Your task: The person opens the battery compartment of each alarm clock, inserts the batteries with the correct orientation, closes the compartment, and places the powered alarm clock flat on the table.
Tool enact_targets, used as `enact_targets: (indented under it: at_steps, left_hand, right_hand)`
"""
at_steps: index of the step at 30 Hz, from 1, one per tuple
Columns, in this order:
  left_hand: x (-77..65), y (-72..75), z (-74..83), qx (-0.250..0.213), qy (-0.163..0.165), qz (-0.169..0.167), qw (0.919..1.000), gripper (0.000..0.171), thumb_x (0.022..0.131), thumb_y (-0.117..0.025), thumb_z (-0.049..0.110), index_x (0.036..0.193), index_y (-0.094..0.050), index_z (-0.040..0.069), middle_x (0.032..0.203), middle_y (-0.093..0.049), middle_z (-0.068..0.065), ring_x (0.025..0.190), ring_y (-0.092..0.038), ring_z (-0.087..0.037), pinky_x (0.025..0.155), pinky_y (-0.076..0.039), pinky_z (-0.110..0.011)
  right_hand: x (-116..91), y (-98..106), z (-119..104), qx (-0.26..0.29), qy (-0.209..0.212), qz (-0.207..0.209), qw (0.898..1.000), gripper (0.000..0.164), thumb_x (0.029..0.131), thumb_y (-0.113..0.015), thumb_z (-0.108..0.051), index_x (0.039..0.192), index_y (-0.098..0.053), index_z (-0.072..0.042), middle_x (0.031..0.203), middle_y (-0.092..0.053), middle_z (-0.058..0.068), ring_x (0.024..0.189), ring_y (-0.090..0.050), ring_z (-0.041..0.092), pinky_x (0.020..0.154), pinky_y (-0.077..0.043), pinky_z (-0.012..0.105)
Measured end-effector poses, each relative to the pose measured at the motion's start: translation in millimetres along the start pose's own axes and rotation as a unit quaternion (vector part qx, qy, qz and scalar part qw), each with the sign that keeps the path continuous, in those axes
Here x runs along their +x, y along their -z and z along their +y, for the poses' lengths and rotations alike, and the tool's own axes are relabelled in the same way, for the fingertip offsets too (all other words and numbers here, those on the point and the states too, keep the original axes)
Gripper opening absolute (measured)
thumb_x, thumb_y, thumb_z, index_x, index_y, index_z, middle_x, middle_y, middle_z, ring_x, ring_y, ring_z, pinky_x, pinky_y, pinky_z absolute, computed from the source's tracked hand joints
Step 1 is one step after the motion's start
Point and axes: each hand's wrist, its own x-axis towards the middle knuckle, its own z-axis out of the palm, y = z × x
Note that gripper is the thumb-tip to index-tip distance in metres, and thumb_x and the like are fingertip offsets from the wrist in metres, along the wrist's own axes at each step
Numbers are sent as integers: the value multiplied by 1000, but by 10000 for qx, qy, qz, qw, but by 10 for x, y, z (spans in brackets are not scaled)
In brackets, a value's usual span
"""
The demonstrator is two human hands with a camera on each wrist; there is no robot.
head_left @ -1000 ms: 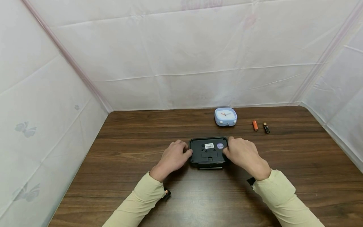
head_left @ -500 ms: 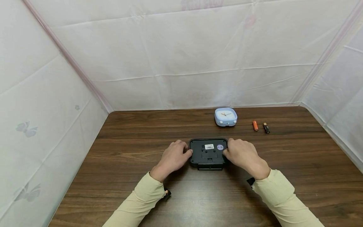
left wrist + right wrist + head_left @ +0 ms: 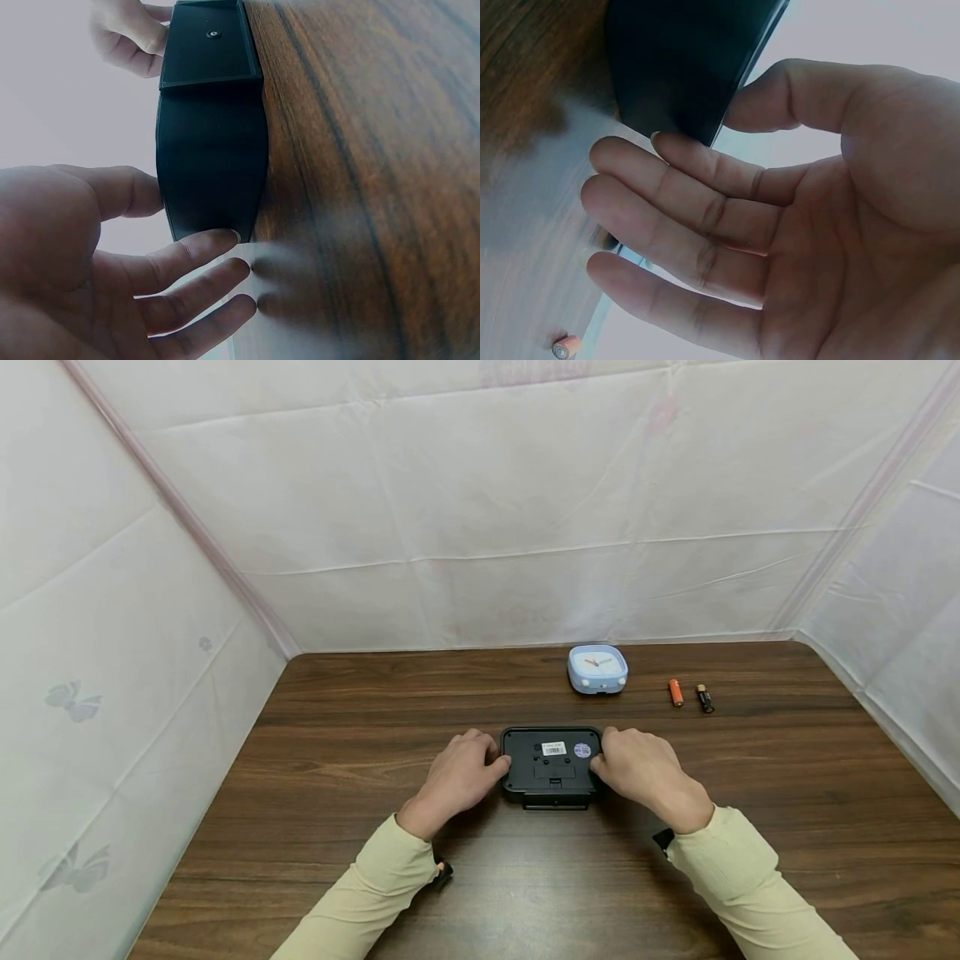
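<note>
A black clock [image 3: 553, 758] lies face down on the table in the head view, its back upward with a battery cover, small knobs, a barcode label and a round purple sticker. My left hand [image 3: 462, 770] holds its left end, thumb on the back and index finger at the side. At the right end my right hand [image 3: 647, 770] pinches it the same way. In the left wrist view, the clock's side [image 3: 214, 150] shows a raised part with a screw. The right wrist view has its dark corner [image 3: 679, 75] between thumb and index finger. The clock's face is hidden.
A light blue alarm clock [image 3: 597, 669] stands at the table's back edge. To its right lie an orange battery [image 3: 676, 692] and a black battery with a gold end [image 3: 704, 698]. White sheeting [image 3: 450, 510] walls the brown wooden table [image 3: 360, 710] at the back and sides.
The black clock's far edge has come down and slightly nearer to me, mostly in the first half second. Both hands keep their hold and place. The blue clock and batteries are unmoved.
</note>
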Motion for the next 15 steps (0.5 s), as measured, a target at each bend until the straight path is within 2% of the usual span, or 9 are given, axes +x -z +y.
enact_targets:
  at_steps: [15]
  left_hand:
    - [7, 6, -5, 45, 1, 1, 10000, 23, 102, -69, 30, 97, -72, 8, 110, -65, -7, 101, -59, -27, 80, -51, -45]
  right_hand:
    - [31, 16, 20, 12, -181, -266, 9995, 21, 100, -66, -20, 95, -66, 0, 72, -60, 7, 63, -57, 23, 59, -51, 47]
